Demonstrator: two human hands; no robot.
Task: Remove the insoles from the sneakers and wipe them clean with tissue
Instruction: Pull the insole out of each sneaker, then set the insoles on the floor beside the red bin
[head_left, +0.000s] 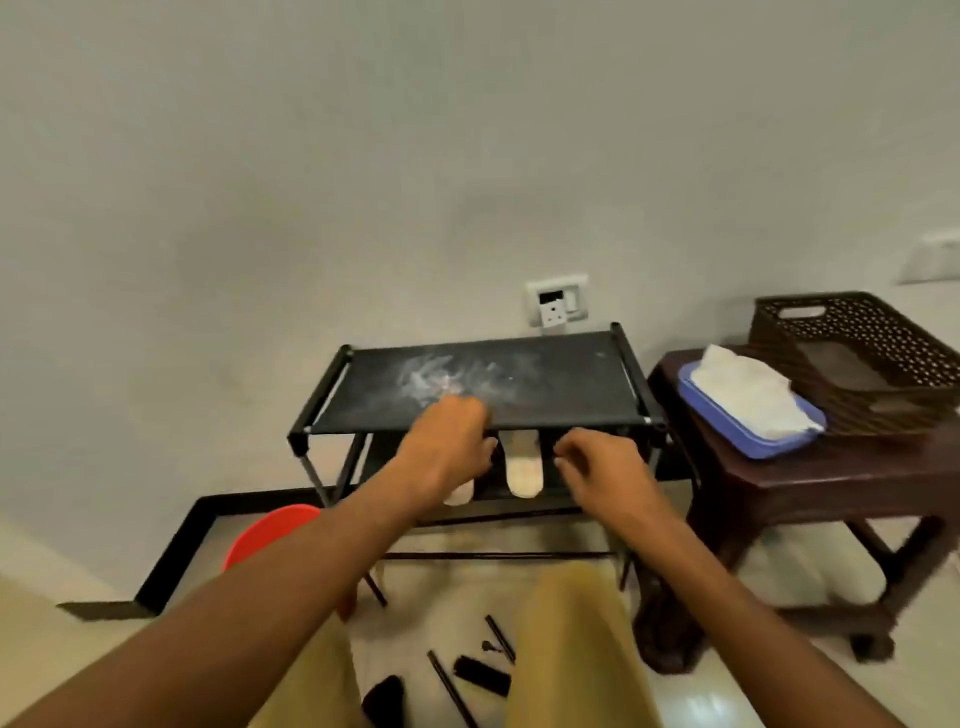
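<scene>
A black shoe rack (545, 384) stands against the wall, its top shelf smeared with white dust. On the shelf below, two pale insole-like shapes show inside dark sneakers: one in the middle (524, 467), one further left (460, 493). My left hand (447, 449) reaches under the top shelf's front bar and covers most of the left sneaker, fingers curled down; the blur hides whether it grips. My right hand (597, 467) hovers just right of the middle sneaker, fingers loosely curled, with nothing visible in them. A pile of white tissue (748, 395) lies on a blue tray (737, 439).
The blue tray and a brown perforated basket (857, 343) sit on a dark brown stool (810, 483) right of the rack. A red bucket (270, 530) stands left on the floor. Black rods and small parts (483, 675) lie between my legs. A wall socket (556, 306) is behind the rack.
</scene>
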